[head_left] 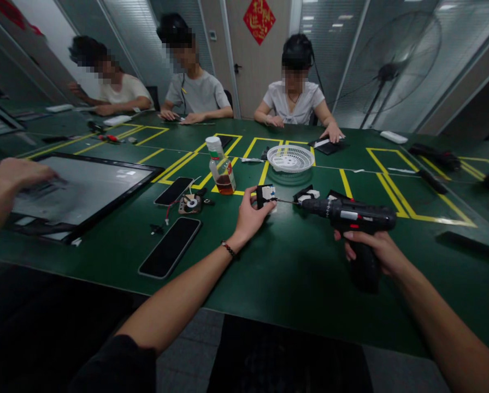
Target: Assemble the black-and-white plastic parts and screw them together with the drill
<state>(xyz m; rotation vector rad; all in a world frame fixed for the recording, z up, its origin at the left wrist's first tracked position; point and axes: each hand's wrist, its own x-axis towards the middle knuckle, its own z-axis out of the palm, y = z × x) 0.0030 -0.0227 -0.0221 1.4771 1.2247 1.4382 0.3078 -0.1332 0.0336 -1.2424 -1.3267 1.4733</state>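
My right hand (pixel 375 248) is wrapped round the grip of a black cordless drill (pixel 351 213), which points left. Its long thin bit (pixel 286 202) reaches to a small black-and-white part (pixel 265 195) pinched in the fingers of my left hand (pixel 250 215). Whether the tip touches a screw there is too small to tell. Behind the drill's nose lie more black-and-white pieces (pixel 307 194). Left of my left hand are a small motor-like part with wires (pixel 190 204), a dark phone (pixel 170 248) and a second phone (pixel 174 191).
A bottle of brown liquid (pixel 224 177) stands beyond my left hand, near a white plastic basket (pixel 290 158). A large framed panel (pixel 92 185) lies at left under another person's hand (pixel 27 173). Three people sit across the green table (pixel 269 289), which bears yellow tape outlines.
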